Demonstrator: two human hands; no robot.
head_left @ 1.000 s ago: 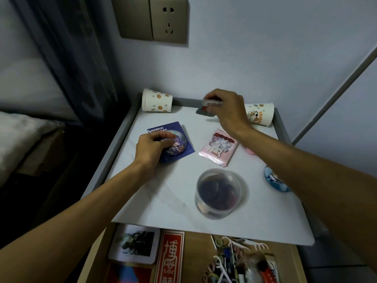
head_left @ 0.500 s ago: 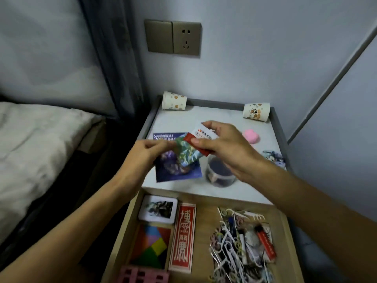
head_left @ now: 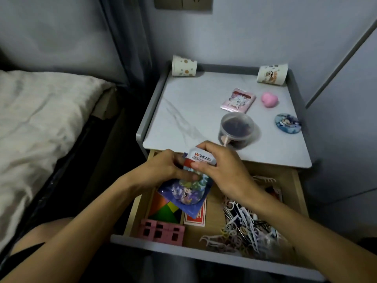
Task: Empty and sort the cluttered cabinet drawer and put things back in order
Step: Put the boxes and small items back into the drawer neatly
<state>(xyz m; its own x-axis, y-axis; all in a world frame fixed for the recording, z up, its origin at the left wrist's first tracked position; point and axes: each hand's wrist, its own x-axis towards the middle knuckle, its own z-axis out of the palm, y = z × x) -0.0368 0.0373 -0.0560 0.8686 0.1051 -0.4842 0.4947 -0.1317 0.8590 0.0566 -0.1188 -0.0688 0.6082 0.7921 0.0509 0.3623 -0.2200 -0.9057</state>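
A bed (head_left: 40, 119) with a pale sheet is seen at the far left, set off from the cabinet by a dark gap. The drawer (head_left: 193, 253) is pulled open beneath the surface (head_left: 183, 111). In it, from the left, are laid a pink slotted block (head_left: 163, 231), a coloured puzzle (head_left: 165, 209), a red card (head_left: 194, 219) and a tangled heap of floss picks (head_left: 240, 227).

Over the drawer's back part a blue badge card (head_left: 187, 194) is gripped in the curled left hand (head_left: 163, 168). A white sachet (head_left: 202, 158) is pinched at the card's upper end by the right hand (head_left: 224, 170).

On the surface one paper cup (head_left: 184, 65) is laid on its side in the left back corner and a second cup (head_left: 272, 74) in the right. Nearer and rightward, a pink packet (head_left: 237, 101), a lidded clear tub (head_left: 236, 129) with dark contents, a pink lump (head_left: 269, 100) and a round badge (head_left: 287, 122) are set apart from one another. The tub stands just behind the right hand.

A raised grey rim bounds the left, back and right sides. A wide stretch of veined marble lies between the left cup and the hands.
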